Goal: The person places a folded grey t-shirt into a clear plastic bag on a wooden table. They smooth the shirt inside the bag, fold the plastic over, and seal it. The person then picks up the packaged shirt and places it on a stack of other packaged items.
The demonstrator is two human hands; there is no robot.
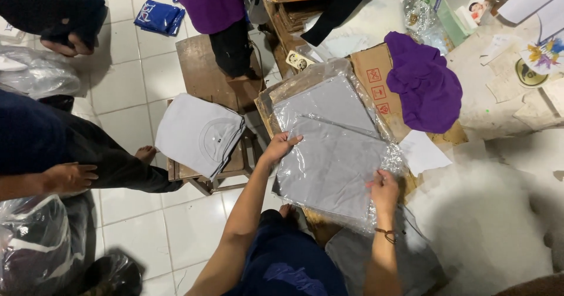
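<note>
Grey folded shirt in clear plastic bag [332, 167] flat on cardboard-covered worktop [376, 73], already bagged, unsealed; left hand [281, 146] fingers spread flat on it, right hand [385, 190] fingers clamped on bag edge.

Glossy, crinkled clear plastic bag [338, 155] over matt grey cloth shirt [329, 167]; rough brown cardboard [376, 78] beneath; worn wooden stool [202, 64].

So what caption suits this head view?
Both hands, left hand and right hand, press a bagged grey shirt on cardboard.
</note>
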